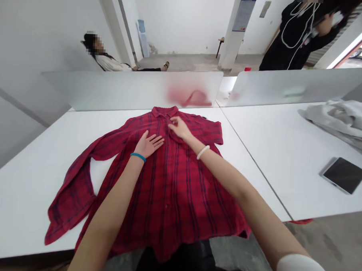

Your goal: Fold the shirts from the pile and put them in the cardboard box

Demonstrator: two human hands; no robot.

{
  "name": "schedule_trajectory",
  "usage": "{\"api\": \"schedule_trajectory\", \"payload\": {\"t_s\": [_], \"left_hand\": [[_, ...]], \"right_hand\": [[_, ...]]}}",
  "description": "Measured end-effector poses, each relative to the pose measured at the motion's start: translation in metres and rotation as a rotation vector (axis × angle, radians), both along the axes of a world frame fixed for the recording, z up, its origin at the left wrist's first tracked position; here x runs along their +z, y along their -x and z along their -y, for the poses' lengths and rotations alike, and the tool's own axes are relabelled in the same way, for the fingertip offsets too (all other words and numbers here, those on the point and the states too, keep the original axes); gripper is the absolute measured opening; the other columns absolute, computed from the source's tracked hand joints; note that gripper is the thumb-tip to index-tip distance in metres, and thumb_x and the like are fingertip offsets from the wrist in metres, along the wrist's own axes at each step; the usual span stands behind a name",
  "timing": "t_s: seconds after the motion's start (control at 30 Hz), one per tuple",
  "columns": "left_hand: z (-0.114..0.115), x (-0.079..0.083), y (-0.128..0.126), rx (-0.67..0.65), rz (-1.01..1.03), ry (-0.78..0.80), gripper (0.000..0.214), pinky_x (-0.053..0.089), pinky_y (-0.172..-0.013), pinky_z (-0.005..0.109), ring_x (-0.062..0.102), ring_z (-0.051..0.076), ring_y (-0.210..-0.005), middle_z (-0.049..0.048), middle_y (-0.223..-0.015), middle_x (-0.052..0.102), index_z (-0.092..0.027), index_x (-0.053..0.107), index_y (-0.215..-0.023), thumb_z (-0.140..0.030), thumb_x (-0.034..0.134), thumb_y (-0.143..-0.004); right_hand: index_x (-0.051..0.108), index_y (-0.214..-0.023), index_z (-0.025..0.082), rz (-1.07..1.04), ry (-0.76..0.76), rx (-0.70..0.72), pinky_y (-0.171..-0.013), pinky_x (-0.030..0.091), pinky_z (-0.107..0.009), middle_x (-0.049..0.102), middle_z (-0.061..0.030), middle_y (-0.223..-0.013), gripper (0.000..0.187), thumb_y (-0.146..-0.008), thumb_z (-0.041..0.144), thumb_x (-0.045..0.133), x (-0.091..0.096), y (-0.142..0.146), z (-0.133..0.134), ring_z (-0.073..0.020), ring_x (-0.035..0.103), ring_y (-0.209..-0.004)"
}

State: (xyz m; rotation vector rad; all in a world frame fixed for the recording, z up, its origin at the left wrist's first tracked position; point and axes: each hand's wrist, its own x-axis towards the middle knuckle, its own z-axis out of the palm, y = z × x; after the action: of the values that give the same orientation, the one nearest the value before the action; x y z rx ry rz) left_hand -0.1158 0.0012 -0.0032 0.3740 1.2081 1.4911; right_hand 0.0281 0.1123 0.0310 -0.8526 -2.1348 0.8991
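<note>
1. Head view: the white surface bears the cloth. Risk: slippage at its near edge, where a tug toward the person could drag the overhanging hem down and pull the rest after it.

2. The red plaid shirt lies front up on this surface, before the person, short of the frosted partition. Risk: skewing, should one side be drawn harder than the other. Orientation: neck end away from the person, hem toward them; the long axis follows the button placket, roughly square to the partition.

3. The extended sleeve, on the person's left, angles outward and back toward the near edge, its bend a likely source of creases. The opposite sleeve shows only a short length and points right; cloth doubled beneath it could bunch.

4. The left hand is spread, palm exposed, over the chest. The right hand has bent fingers near the upper placket; whether it pinches fabric cannot be told. A forearm brushing the front could ruck it.

5. The collar faces the partition; catching one point alone could twist it off the axis.
</note>
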Motion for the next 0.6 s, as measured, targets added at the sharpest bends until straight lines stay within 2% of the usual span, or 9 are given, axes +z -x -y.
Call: {"api": "schedule_trajectory", "payload": {"t_s": [0.1,0.2,0.33,0.43,0.53,0.6], "left_hand": [[-0.024,-0.01,0.0,0.006,-0.065,0.041,0.038,0.054,-0.082,0.039,0.066,0.021,-0.086,0.0135,-0.093,0.064,-0.016,0.058,-0.094,-0.051,0.046,-0.086],[-0.041,-0.015,-0.01,0.021,-0.157,0.058,0.023,0.055,-0.073,0.033,0.064,0.016,-0.069,0.0062,-0.077,0.064,-0.017,0.059,-0.082,-0.038,0.065,-0.076],[-0.063,-0.012,-0.019,0.097,-0.288,0.015,0.021,0.054,-0.067,0.029,0.062,0.013,-0.066,0.001,-0.071,0.063,-0.016,0.059,-0.077,-0.018,0.074,-0.062],[-0.071,0.001,-0.019,0.171,-0.342,-0.08,0.023,0.053,-0.067,0.028,0.063,0.014,-0.071,0.0009,-0.074,0.064,-0.016,0.058,-0.081,-0.015,0.071,-0.062],[-0.066,0.017,-0.017,0.202,-0.353,-0.198,0.026,0.053,-0.071,0.028,0.065,0.015,-0.08,0.002,-0.09,0.067,-0.019,0.058,-0.091,-0.017,0.067,-0.067],[-0.056,0.025,-0.014,0.223,-0.344,-0.293,0.027,0.053,-0.074,0.029,0.065,0.016,-0.086,0.0028,-0.099,0.067,-0.02,0.059,-0.093,-0.02,0.067,-0.068]], "right_hand": [[0.055,-0.107,0.019,0.022,0.047,0.05,-0.092,0.046,-0.035,0.066,-0.0011,-0.099,0.028,-0.079,0.02,0.058,-0.037,0.005,0.017,-0.0174,0.059,-0.094],[0.055,-0.106,0.019,0.018,0.06,0.088,-0.092,0.047,-0.037,0.064,-0.0053,-0.102,0.026,-0.081,0.018,0.05,-0.054,0.002,0.025,-0.0192,0.06,-0.097],[0.053,-0.109,0.021,-0.097,-0.151,-0.01,-0.107,0.034,-0.044,0.056,-0.0098,-0.119,0.033,-0.081,0.011,0.039,-0.062,-0.006,0.048,-0.0214,0.045,-0.123],[0.053,-0.11,0.024,-0.112,-0.314,0.088,-0.111,0.031,-0.042,0.051,-0.0084,-0.126,0.035,-0.084,0.011,0.034,-0.066,-0.008,0.071,-0.0187,0.038,-0.13],[0.053,-0.113,0.023,0.031,-0.354,0.22,-0.11,0.032,-0.041,0.05,-0.0075,-0.13,0.035,-0.084,0.013,0.037,-0.068,-0.005,0.074,-0.0194,0.039,-0.129],[0.054,-0.116,0.02,0.114,-0.281,0.197,-0.11,0.033,-0.042,0.052,-0.0097,-0.131,0.034,-0.085,0.015,0.041,-0.066,-0.007,0.059,-0.0224,0.041,-0.129]]}}
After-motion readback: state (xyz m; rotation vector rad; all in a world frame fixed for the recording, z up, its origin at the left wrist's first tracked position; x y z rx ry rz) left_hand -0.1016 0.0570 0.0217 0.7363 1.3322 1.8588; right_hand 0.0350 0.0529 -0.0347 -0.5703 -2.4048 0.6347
